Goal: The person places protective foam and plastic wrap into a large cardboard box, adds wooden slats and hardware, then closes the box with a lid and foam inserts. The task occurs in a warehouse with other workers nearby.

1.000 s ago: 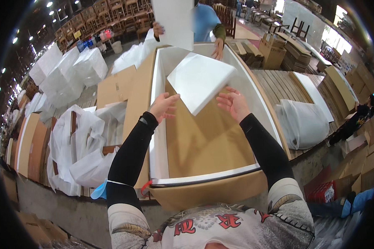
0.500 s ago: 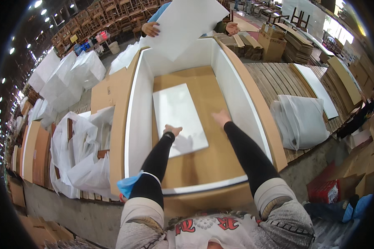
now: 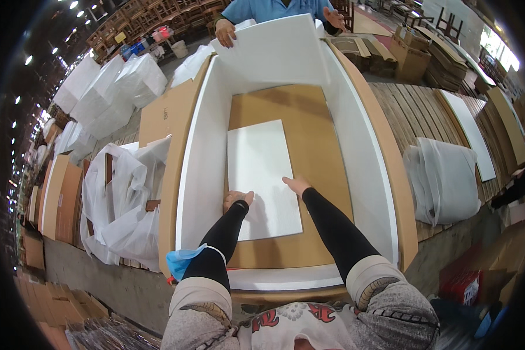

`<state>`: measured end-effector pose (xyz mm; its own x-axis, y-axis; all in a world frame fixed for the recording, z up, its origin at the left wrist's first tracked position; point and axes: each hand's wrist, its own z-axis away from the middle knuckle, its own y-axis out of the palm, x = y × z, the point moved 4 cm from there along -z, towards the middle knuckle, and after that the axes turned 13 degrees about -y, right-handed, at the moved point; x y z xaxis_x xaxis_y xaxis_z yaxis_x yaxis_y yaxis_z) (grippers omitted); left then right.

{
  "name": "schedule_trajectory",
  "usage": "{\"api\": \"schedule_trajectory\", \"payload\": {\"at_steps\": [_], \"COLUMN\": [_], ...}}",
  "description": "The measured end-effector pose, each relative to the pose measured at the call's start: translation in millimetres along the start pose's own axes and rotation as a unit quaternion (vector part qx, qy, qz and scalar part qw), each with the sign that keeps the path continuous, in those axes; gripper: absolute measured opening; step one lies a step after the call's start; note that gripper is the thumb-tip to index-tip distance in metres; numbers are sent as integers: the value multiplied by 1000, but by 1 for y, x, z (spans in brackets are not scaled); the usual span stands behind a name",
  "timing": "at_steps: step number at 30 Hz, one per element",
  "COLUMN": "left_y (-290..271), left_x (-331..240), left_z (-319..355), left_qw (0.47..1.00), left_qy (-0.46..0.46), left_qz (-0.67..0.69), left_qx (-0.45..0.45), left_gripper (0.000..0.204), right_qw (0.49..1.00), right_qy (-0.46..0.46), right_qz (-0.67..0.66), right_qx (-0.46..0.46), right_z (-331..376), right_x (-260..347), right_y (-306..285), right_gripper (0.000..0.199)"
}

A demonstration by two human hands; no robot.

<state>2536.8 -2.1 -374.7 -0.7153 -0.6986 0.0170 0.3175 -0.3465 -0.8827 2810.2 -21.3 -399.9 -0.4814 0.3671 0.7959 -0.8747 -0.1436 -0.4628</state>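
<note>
A white foam sheet lies flat on the brown cardboard bottom of a large, foam-lined carton. My left hand is closed at the sheet's left edge, its fingers bent around the border. Opposite it, my right hand holds the right edge, with a digit resting on top and the other fingers mostly hidden. At the carton's far end, a co-worker in a blue shirt grasps a second foam sheet, which stands upright there. That person's other hand is raised and apart from the sheet.
Crumpled white wrapping lies left of the carton, near an outspread cardboard flap. On the slatted platform to the right are folded foam wrap and a long white panel. A blue face mask hangs at my left forearm.
My right hand has moved left onto the lying sheet's edge, and my left hand has reached its left edge. That sheet now lies straighter. The co-worker's sheet has come down into the far end.
</note>
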Motion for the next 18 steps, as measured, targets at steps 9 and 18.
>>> {"api": "schedule_trajectory", "payload": {"at_steps": [9, 18], "left_y": [4, -35], "left_x": [32, 22], "left_z": [48, 179], "left_qw": [994, 860], "left_qy": [37, 439], "left_qz": [76, -115], "left_qx": [68, 234], "left_gripper": [109, 56], "right_qw": [985, 920], "right_qy": [-117, -268], "right_qz": [73, 283], "right_qx": [-103, -37], "right_z": [12, 148], "right_x": [-9, 130], "right_y": [-3, -134], "right_gripper": [80, 57]}}
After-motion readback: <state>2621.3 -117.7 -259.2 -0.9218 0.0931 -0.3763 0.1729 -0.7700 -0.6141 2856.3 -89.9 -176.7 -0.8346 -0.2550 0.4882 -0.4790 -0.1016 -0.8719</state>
